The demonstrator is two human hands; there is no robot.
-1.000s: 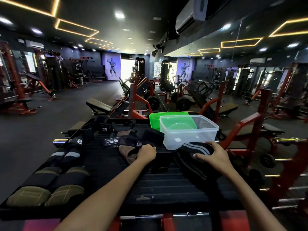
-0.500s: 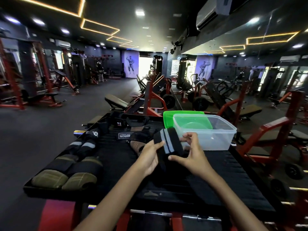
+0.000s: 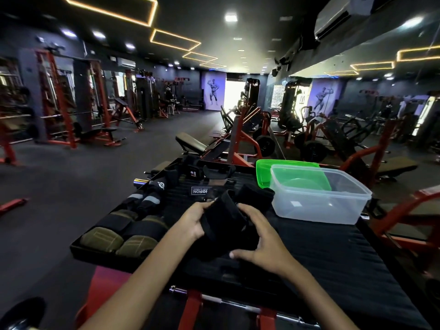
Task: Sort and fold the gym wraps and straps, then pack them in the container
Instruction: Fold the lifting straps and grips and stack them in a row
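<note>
A black ribbed mat (image 3: pixel 333 253) fills the lower centre of the frame. At right centre the clear container (image 3: pixel 319 201) stands empty, its green lid (image 3: pixel 281 167) behind it. Sorted pads and wraps (image 3: pixel 133 225) lie along the mat's left edge. At centre, the black wrap (image 3: pixel 223 225), half a second ago held up with its grey stripes showing, is now lowered and bunched; the left hand (image 3: pixel 192 222) and right hand (image 3: pixel 259 239) both clasp it. Folding appears under way, packing not yet begun.
</note>
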